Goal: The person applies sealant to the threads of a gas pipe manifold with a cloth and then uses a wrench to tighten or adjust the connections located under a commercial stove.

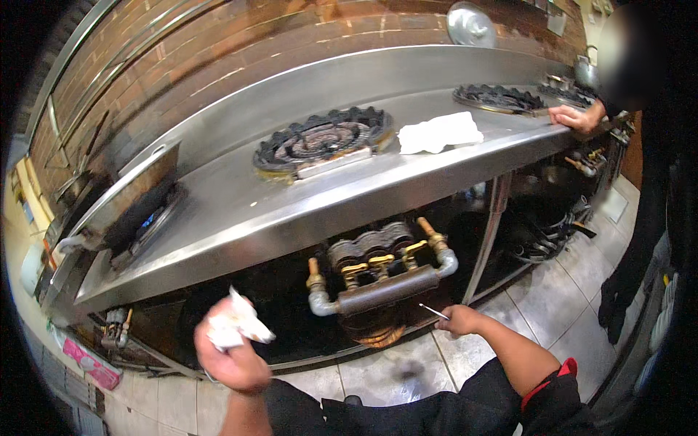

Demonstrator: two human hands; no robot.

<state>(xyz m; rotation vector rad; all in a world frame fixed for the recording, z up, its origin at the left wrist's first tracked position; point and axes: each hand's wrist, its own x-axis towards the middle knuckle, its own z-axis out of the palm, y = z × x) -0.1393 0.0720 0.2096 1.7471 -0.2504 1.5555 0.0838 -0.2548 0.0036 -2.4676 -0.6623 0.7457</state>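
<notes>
Left hand, raised nearest the camera, has its fingers curled around a crumpled white wipe and is a little blurred; beyond it to the left, a large wok sits tilted at the end of the steel surface; next along is a bare black burner, and below the surface's front edge hangs a dark pipe with yellow valves; just right of and below that pipe, the right hand is closed around a thin rod, its tip toward the pipe and seemingly touching nothing; farther right on the surface lies a bunched white cloth, and a co-worker's hand rests on the edge; the step looks like one of holding and aiming; any move of the rod would call for a steady grip and care around the valves.
</notes>
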